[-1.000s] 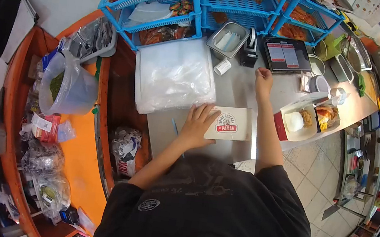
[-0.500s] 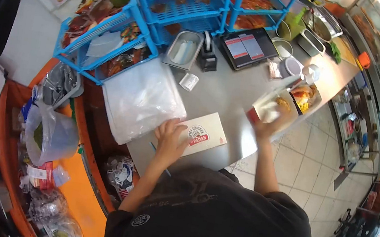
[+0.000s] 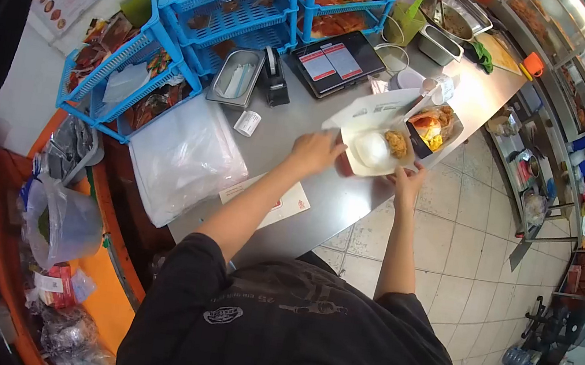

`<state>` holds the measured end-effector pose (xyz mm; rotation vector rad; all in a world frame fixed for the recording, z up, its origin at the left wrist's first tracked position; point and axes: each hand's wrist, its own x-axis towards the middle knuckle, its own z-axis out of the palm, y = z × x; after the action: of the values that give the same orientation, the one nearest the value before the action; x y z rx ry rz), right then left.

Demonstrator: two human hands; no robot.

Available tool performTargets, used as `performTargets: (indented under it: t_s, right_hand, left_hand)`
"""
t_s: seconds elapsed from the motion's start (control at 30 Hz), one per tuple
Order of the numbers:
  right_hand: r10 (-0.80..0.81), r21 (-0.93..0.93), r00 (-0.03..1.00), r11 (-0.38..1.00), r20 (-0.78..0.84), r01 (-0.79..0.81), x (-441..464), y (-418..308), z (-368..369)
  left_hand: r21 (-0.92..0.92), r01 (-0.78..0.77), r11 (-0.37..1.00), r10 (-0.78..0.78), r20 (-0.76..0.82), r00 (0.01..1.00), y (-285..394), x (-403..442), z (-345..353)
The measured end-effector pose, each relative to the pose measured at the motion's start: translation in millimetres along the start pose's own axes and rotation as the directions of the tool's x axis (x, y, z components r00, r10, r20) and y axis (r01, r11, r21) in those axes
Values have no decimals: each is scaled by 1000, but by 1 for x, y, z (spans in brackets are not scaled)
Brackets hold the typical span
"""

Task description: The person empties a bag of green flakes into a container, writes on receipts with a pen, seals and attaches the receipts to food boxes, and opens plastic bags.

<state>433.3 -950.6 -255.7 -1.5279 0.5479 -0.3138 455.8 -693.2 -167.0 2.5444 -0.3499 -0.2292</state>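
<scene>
An open paper food box, with a white mound that looks like rice and a piece of fried chicken, sits near the counter's edge. My left hand grips its left side, fingertips at the rim. At the front right corner, my right hand pinches the wall between thumb and fingers. Just beyond it stands a second open box filled with orange and yellow food. A closed, printed box lies under my left forearm, partly hidden by it.
A stack of clear plastic bags covers the counter's left part. Behind are a metal tray, a tape dispenser, a tablet, a small paper roll and blue racks. Tiled floor lies right of the counter edge.
My left hand has left the closed box and moved right to the open food box. My right hand has settled on its front corner. The view has shifted right.
</scene>
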Motion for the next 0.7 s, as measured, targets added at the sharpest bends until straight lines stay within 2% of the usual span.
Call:
performTargets:
  t_s: [0.07,0.1,0.17,0.2,0.27,0.3,0.33,0.37,0.4,0.47,0.6,0.63,0.7]
  right_hand:
    - [111,-64,982,993,154,-102,-5,-13,7]
    - [162,-96,960,985,228,-143,-3,-17,13]
    - [-21,-340,995,939,102,55,25,1,16]
    - [-128,-462,990,876,53,138,37,8,18]
    - [-147,-503,975,837,169,214,40,1,25]
    - [-157,-522,962,814,223,254,41,-3,26]
    - [-241,-549,950,776,196,310,39,-7,32]
    - [-153,-478,966,846,207,236,40,-10,37]
    - [-56,-409,972,900,230,149,31,-22,43]
    - [104,-242,944,970,313,-26,22,-27,59]
    - [-43,-298,841,924,539,238,35,24,91]
    - [39,-203,826,975,563,92,-25,-46,94]
    - [-45,-87,789,989,613,123,-66,-71,94]
  left_hand:
    - [14,135,991,-135,-9,991,-12,9,1]
    - [-3,143,990,-143,-35,989,-15,10,1]
    - [-39,150,988,-153,-94,984,-13,14,0]
    - [-113,131,985,-144,-118,983,-19,20,8]
    - [-257,73,964,-120,-171,978,-37,38,30]
    - [-231,78,970,-126,-203,971,-44,45,34]
    - [-210,83,974,-134,-239,962,-45,52,34]
    - [-197,95,976,-148,-272,951,-47,59,37]
    - [-176,223,959,-259,-222,940,-22,44,4]
    - [-115,225,967,-248,-254,935,-18,34,-29]
    - [-72,221,973,-232,-352,907,-31,-26,-84]
    - [-85,178,980,-197,-413,889,-46,-43,-87]
    - [-291,190,938,-281,-315,906,-50,-95,-113]
